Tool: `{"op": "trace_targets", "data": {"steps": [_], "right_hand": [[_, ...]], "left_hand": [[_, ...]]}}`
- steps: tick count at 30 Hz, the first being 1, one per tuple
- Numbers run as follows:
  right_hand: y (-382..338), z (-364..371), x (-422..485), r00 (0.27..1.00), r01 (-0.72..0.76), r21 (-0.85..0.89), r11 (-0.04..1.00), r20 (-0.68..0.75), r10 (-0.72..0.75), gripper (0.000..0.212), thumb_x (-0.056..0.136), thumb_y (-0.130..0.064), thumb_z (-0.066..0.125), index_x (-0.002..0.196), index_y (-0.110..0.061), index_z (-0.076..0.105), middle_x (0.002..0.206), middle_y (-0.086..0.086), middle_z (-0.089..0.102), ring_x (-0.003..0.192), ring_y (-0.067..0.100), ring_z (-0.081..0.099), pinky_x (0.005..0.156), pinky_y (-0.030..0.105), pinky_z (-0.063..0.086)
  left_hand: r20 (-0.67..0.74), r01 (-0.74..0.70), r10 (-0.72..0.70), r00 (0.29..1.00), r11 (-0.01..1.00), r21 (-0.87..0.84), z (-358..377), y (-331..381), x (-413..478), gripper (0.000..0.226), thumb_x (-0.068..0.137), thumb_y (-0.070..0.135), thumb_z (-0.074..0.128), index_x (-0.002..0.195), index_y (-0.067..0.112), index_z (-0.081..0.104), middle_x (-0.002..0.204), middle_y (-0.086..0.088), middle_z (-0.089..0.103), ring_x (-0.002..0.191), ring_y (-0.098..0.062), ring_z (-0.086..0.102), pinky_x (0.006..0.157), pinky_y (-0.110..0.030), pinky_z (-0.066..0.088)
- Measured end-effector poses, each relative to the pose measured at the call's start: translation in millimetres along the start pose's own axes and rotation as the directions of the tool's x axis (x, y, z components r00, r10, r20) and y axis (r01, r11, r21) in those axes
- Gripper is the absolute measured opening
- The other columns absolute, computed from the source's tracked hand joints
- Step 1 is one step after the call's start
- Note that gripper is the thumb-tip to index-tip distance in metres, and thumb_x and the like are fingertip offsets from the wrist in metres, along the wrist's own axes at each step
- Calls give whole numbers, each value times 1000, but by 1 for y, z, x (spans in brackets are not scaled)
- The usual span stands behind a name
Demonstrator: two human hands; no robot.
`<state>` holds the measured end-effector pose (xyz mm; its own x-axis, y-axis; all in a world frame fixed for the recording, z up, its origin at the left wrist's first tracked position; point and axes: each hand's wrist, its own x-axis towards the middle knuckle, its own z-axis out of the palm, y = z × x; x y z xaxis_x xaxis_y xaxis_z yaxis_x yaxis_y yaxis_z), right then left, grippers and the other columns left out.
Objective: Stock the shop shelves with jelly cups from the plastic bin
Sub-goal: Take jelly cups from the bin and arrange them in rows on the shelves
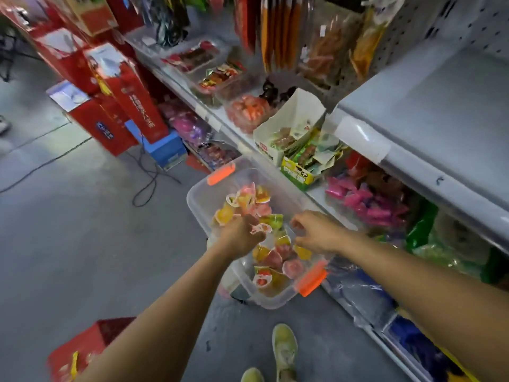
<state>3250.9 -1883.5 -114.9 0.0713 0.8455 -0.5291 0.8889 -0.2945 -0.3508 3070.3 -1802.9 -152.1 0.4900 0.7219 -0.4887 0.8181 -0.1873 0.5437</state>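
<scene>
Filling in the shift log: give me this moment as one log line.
phase: picking | left grip: curled on cups in bin | right grip: in bin, hold unclear

You can see white characters down the tall red box (pixel 141 113) (too blurred to read); the green snack carton (pixel 298 176) print is equally illegible.
</scene>
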Motion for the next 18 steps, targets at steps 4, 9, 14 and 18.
{"op": "trace_targets", "data": {"steps": [4,9,14,18], "right_hand": [[23,32,64,995,6,1,1000,96,-6,24,90,-23,61,112,-12,62,114,14,59,109,33,58,73,27,40],[52,84,133,989,9,-58,998,146,-1,32,84,-15,63,116,-12,58,124,13,56,115,34,56,84,35,50],[71,126,177,973,71,-206,976,229,-22,67,84,-34,68,142,-15,39,147,11,34,135,32,37,110,41,35],[81,141,195,967,34,-241,970,252,29,62,84,-23,68,139,-11,42,146,12,35,134,31,38,106,36,38]], "left_hand": [[71,104,-105,992,994,17,44,-25,57,43,92,27,61,131,10,53,132,-9,56,118,-27,53,95,-31,42],[135,150,-147,980,989,-9,89,-54,115,36,92,16,59,127,6,57,128,-14,58,119,-33,55,101,-41,44],[239,240,-245,940,969,52,134,-79,149,62,84,39,69,138,15,49,134,-8,56,122,-28,53,106,-38,42],[227,298,-319,920,947,124,154,-85,157,63,82,41,71,136,14,49,129,-11,59,118,-29,56,100,-38,47]]}}
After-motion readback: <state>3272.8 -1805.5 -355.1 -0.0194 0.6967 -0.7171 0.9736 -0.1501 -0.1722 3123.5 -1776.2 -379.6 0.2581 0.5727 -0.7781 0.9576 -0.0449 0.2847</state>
